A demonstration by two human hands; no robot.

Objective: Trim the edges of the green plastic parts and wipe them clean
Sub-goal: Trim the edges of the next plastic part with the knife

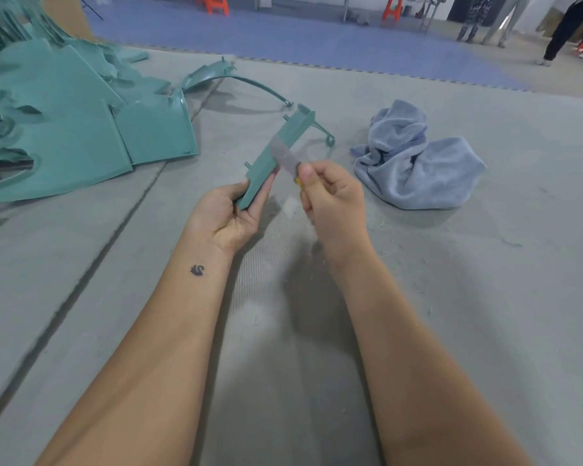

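Grey floor mats (418,297) lay under me. My left hand (231,213) gripped a long, narrow green plastic part (276,153), ribbed and pegged along its edges, held just above the mats. My right hand (330,200) pinched a utility knife blade (285,158) against it. A crumpled grey-blue cloth (418,166) lay right, a pile of green panels (64,129) left.

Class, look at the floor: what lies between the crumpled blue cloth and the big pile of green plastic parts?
In the head view, the held green part, the blade against it, and a curved green strip lie between the blue cloth and the pile.
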